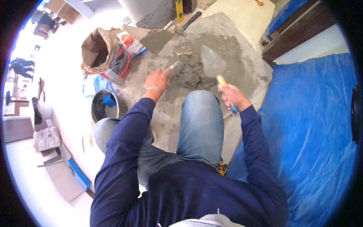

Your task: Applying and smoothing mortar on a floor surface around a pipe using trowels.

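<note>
My right hand is closed round the wooden, blue-ended handle of a trowel. Its pale pointed blade lies over the right side of a heap of wet grey mortar. At the heap's left edge, my left hand, with a bracelet at the wrist, has its fingers drawn together. A thin pale tip sticks out past them toward the mortar; what it belongs to is hidden. Under the heap is a grey, mortar-smeared board.
To the left stand an opened paper sack and a black bucket with a blue block inside. A hammer and a yellow spirit level are at the far side. Blue plastic sheeting spreads over the right. My bent knee is close to the heap.
</note>
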`<action>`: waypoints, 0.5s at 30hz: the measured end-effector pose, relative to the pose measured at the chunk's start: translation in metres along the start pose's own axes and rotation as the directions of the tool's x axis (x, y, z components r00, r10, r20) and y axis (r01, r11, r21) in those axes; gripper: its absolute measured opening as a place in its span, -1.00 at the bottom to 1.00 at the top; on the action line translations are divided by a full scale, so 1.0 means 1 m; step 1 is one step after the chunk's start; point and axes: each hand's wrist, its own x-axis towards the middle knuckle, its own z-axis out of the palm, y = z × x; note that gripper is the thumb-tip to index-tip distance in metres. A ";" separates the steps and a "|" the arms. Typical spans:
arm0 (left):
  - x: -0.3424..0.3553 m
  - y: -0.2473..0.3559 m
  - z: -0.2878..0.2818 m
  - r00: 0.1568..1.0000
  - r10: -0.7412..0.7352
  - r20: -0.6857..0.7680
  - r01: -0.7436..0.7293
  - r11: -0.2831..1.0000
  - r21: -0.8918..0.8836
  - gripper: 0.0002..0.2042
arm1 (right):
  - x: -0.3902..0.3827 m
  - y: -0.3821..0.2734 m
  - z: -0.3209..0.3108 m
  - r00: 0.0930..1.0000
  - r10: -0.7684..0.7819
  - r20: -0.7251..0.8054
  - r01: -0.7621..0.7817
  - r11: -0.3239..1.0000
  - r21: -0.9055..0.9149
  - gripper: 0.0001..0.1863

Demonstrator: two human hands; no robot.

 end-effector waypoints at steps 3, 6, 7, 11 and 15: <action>-0.001 0.000 -0.003 1.000 0.015 -0.023 -0.013 0.996 0.084 -0.63 | -0.007 -0.009 -0.003 0.970 -0.201 -0.134 0.142 0.925 -0.352 -0.60; -0.004 0.015 -0.010 0.993 0.092 -0.073 -0.081 0.987 0.138 -0.64 | 0.033 0.013 -0.013 0.903 -0.418 -0.100 0.254 0.706 -0.661 -0.42; -0.007 0.017 -0.011 0.985 0.136 -0.107 -0.117 0.979 0.165 -0.65 | 0.042 0.017 -0.010 0.815 -0.580 0.021 0.364 0.483 -0.797 -0.38; -0.019 0.015 -0.012 0.993 0.108 -0.057 -0.103 0.991 0.085 -0.70 | 0.067 0.022 -0.025 0.970 -0.105 -0.219 -0.074 0.732 -0.677 -0.29; -0.022 -0.005 -0.030 0.998 -0.064 -0.029 0.057 0.980 -0.188 -0.67 | 0.099 0.066 -0.062 0.929 -0.213 -0.304 -0.005 0.811 -0.585 -0.30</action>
